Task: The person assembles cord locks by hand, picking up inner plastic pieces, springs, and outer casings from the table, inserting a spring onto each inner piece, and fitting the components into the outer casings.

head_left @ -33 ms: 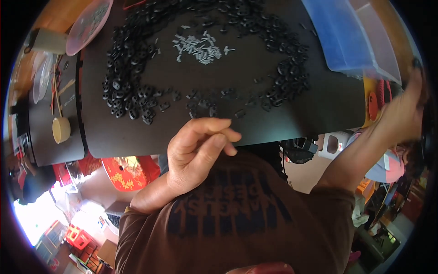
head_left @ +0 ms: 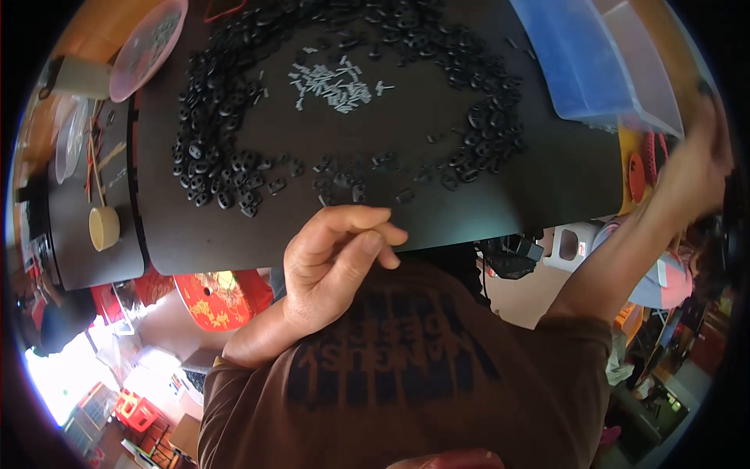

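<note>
My left hand (head_left: pixel 332 262) hangs at the near edge of the dark table (head_left: pixel 211 238). Its fingers are curled, with the thumb pressed toward them; anything between them is hidden. Ahead of it lie small loose dark pieces (head_left: pixel 342 180). Many black plastic parts with holes (head_left: pixel 234 168) form a broad arc around small pale pins (head_left: pixel 336 87) heaped at the centre. My right hand (head_left: pixel 707 168) is stretched far out to the right, beyond the blue bin. It is blurred and partly lost in the dark rim, so its fingers cannot be made out.
A translucent blue bin (head_left: pixel 574 66) stands at the right end of the table, above an orange-red round item (head_left: pixel 637 178). At left are a pink bowl (head_left: pixel 118 92) holding small pieces, a pale yellow cup (head_left: pixel 104 228), thin sticks (head_left: pixel 94 160) and a red patterned stool (head_left: pixel 215 301).
The table and its contents sit slightly farther left in the view. My right hand has shifted a little at the far right. My left hand keeps its curled pose.
</note>
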Available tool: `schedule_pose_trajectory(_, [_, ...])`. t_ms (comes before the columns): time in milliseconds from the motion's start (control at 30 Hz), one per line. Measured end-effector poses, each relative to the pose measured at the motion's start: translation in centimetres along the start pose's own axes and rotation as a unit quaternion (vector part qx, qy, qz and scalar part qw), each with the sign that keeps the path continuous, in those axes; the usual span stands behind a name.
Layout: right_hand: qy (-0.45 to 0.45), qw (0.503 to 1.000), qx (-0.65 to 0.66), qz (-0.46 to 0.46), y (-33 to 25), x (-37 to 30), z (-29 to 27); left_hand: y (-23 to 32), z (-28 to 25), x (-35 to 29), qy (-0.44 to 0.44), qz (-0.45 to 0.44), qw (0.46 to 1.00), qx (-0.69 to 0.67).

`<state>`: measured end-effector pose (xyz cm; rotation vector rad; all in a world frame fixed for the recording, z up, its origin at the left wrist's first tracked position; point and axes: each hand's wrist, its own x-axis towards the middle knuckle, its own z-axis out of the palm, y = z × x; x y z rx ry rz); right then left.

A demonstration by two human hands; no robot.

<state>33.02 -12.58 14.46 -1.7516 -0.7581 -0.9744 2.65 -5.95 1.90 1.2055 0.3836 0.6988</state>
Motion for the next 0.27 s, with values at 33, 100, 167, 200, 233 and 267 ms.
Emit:
schedule_pose_trajectory(33, [-0.083,0.993,-0.080,-0.022,1.5,1.3,0.4,0.0,0.4,0.2,0.009,0.000,1.000,-0.011])
schedule_pose_trajectory(100, [-0.167,0.972,-0.161,-0.038,2.4,1.3,0.6,0.0,0.7,0.6,0.002,0.002,1.000,0.007])
schedule_pose_trajectory(167, [-0.119,0.989,-0.015,-0.090,2.2,-1.3,0.6,-0.1,0.8,1.0,0.002,0.000,1.000,0.031])
schedule_pose_trajectory(200, [-0.124,0.989,-0.017,-0.082,1.9,-2.8,0.4,-0.2,0.8,1.0,0.010,-0.008,1.000,0.028])
schedule_pose_trajectory(233, [-0.125,0.988,0.076,-0.038,1.5,-4.3,0.1,-0.2,0.7,1.1,0.017,-0.017,0.999,0.027])
schedule_pose_trajectory(267, [-0.126,0.978,0.166,0.009,1.0,-5.7,-0.5,-0.1,0.6,1.1,0.023,-0.029,0.998,0.047])
